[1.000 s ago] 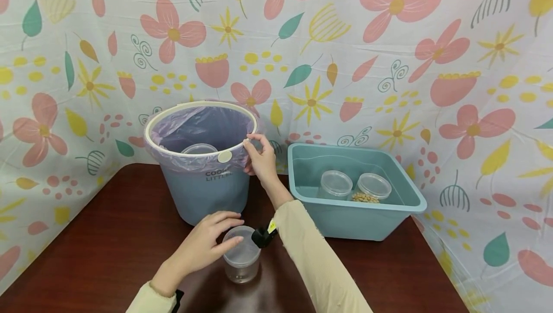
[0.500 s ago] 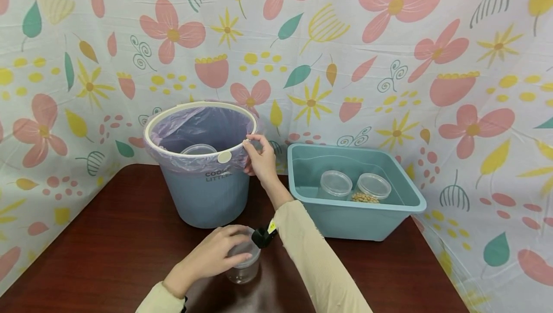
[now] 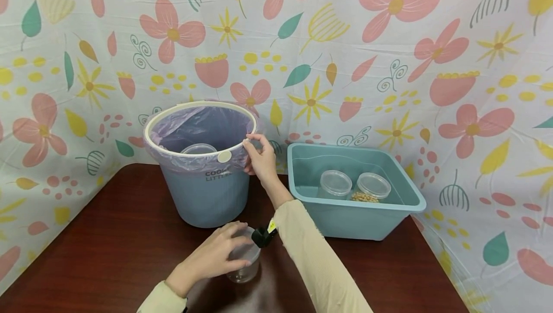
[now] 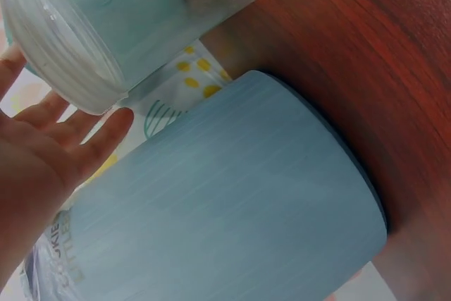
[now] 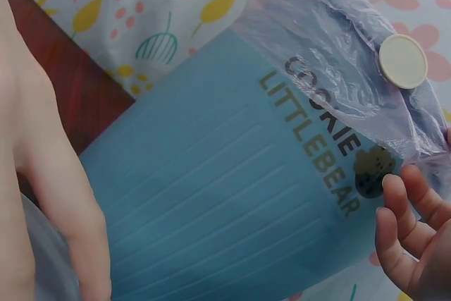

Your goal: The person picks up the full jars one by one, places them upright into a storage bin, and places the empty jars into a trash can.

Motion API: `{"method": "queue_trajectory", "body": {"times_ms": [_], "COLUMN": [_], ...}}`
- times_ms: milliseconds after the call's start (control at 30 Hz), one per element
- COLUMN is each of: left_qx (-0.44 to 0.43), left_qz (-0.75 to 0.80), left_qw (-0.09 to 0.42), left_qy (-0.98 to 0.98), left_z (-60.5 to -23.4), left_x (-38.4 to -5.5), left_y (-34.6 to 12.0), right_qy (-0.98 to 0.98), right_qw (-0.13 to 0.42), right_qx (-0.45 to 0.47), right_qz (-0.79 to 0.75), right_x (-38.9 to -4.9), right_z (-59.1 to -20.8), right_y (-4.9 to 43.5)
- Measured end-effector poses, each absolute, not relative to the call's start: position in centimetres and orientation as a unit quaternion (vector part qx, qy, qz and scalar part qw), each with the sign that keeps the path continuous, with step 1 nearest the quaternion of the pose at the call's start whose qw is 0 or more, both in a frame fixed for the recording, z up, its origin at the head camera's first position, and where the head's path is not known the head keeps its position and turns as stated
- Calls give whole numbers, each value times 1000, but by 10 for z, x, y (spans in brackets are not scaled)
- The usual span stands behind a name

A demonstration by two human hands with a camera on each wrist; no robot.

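My left hand curls over the lid of a clear plastic jar standing upright on the table. Its fingers lie along the lid's far side, with the thumb at the near side. In the left wrist view, fingers touch the edge of the jar's lid. My right hand pinches the rim of a blue trash bin, lined with a thin purple bag. The lower fingers curl below that rim in the right wrist view. Inside the bin shows the round top of another container.
Right of the bin, a teal plastic tub holds two lidded clear jars; peanut-like pieces show in the right one. Everything stands on a dark red-brown table, with a flower-print cloth hanging behind.
My left hand has moved right and slightly down, settling over the jar's lid. The right hand stays on the bin's rim, and the jar has hardly moved.
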State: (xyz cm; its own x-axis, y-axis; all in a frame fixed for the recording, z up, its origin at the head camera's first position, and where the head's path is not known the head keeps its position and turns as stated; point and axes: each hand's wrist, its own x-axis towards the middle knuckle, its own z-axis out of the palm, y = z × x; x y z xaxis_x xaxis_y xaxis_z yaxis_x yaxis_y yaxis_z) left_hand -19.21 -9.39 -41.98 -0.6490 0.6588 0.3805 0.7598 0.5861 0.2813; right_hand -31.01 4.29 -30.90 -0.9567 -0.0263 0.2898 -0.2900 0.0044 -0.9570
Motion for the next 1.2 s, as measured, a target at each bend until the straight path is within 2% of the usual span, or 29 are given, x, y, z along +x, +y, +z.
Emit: {"method": "queue_trajectory", "body": {"times_ms": [233, 367, 633, 867, 1200], "left_qx": [-374, -366, -375, -374, -342], "left_qz": [-247, -249, -255, -273, -305], "left_qw": [31, 10, 40, 106, 168], "left_qy": [-894, -897, -890, -880, -873], "left_z": [-418, -418, -421, -421, -402], "left_x": [-193, -193, -193, -194, -192], "left_y": [-98, -98, -99, -99, -108], "right_qy": [-706, -706, -705, -703, -707], "right_qw": [108, 109, 108, 108, 117], "right_qx": [113, 112, 110, 114, 119], "right_qz": [691, 691, 693, 693, 687], "right_x": [-311, -311, -311, -311, -310], "right_z": [-312, -311, -310, -310, -311], "right_y": [42, 43, 43, 42, 43]}}
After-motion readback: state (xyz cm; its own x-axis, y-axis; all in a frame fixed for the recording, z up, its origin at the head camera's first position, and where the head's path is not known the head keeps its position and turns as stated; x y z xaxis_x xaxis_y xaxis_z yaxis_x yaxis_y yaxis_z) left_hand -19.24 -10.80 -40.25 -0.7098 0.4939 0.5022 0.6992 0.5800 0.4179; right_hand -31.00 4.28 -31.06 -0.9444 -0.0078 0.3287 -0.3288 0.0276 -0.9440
